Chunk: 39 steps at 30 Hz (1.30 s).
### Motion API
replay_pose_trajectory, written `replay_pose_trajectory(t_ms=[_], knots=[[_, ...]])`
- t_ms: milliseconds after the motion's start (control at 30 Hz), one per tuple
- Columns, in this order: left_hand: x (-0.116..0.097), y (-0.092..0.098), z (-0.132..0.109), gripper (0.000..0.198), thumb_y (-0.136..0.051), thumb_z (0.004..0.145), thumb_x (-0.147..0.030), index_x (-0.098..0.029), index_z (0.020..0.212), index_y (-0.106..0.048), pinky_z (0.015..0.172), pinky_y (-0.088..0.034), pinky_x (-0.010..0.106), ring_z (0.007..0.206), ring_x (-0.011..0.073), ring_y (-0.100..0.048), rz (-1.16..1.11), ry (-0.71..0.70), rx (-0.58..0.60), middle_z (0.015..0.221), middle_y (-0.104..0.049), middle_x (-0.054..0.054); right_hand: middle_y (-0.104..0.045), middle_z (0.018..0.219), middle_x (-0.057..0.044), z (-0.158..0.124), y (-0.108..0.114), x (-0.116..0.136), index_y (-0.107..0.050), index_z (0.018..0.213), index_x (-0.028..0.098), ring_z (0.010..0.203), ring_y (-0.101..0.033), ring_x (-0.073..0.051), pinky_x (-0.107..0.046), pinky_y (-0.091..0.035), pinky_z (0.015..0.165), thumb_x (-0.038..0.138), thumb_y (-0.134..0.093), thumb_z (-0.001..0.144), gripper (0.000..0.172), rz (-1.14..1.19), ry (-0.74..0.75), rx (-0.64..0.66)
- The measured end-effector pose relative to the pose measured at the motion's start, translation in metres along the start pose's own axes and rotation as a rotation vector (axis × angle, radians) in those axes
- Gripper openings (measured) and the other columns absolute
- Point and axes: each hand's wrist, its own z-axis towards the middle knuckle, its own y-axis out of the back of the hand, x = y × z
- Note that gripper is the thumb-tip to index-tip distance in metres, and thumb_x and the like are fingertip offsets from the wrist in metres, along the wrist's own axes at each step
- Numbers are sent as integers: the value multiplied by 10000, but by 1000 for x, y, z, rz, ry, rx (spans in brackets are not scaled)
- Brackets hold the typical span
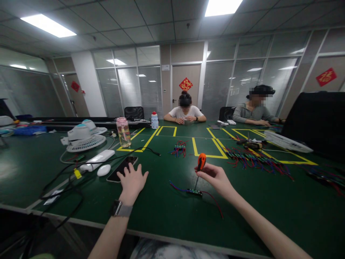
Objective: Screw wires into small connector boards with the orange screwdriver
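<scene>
Between the fingers of my right hand (214, 176) is a screwdriver (201, 162) with an orange and black handle, held nearly upright. Its tip meets a small green circuit board (194, 192) lying flat on the table; whether it sits in a screw is too small to tell. Blue and red wires run from the board's left end, red and dark ones from its right. My left hand (133, 181) has its fingers spread, partly over a dark phone (122, 169). A white computer mouse (104, 170) lies just left of the phone.
Wired boards form a small group (179, 148) ahead and a long row (250, 158) at right. A pink-lidded bottle (123, 133), white fans (85, 138), a power strip (98, 160) and black cables stand left. Two people sit across the green table (161, 216), marked with yellow tape.
</scene>
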Motion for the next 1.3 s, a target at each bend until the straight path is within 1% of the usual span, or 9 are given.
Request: replay_pose_trajectory(t_ms=[167,300,400,533,633,767,967,1167,1300], knots=[[-1,-5,1,576,-380,896,-510,-196,1366,-489,1004,-265,641,1313,458,-362,13,-8,-8,1448,-374,254,-719,869,-87,0,0,-3,-719,808,159,840,-645,-239,-355,-489,787,431,-720,726,284,8,16,7],[-7,-11,1,582,-387,900,-498,-188,1388,-456,1034,-284,587,1339,423,-347,-25,-99,-13,1451,-378,242,-715,855,-78,-1,0,-4,-729,836,167,838,-644,-232,-351,-494,788,422,-713,738,274,2,15,20],[-14,-13,-1,581,-362,911,-492,-198,1408,-426,1061,-278,564,1364,406,-318,-100,-224,68,1478,-352,213,-713,843,-78,-1,0,-2,-732,835,168,834,-647,-236,-361,-501,791,423,-711,741,273,-3,19,32],[-21,-12,-6,552,-339,920,-491,-268,1421,-399,1089,-221,587,1400,397,-241,-193,-376,163,1521,-306,135,-718,868,-90,-1,0,-2,-735,866,162,851,-651,-250,-390,-505,814,422,-715,738,291,6,14,53],[-23,-9,-9,575,-363,904,-547,-288,1417,-401,1111,-182,578,1419,368,-210,-286,-467,215,1531,-292,109,-721,904,-94,-2,0,-4,-734,900,166,881,-651,-251,-399,-503,836,413,-709,750,290,16,11,58],[-28,-7,-16,590,-416,874,-598,-342,1405,-403,1136,-123,564,1436,334,-176,-372,-614,283,1546,-266,52,-722,954,-98,-2,-2,-5,-711,1008,170,901,-655,-245,-400,-502,864,416,-709,759,350,57,11,74],[-31,-2,-20,574,-418,883,-582,-370,1415,-370,1145,-123,545,1442,320,-154,-384,-648,337,1551,-247,27,-722,971,-94,-3,-3,-2,-717,987,175,948,-657,-247,-403,-487,910,418,-701,777,321,86,5,130],[-25,7,-17,538,-483,872,-524,-369,1383,-424,1157,-148,497,1436,289,-204,-396,-660,360,1540,-275,10,-724,988,-106,-4,-3,1,-720,999,167,952,-659,-260,-444,-479,928,445,-702,766,364,117,-17,127],[-23,4,-15,543,-482,871,-533,-383,1388,-409,1161,-150,488,1435,280,-208,-385,-675,360,1539,-277,-1,-721,1013,-114,-3,-3,1,-722,1004,169,944,-661,-260,-442,-481,918,465,-703,758,385,130,-25,131]])
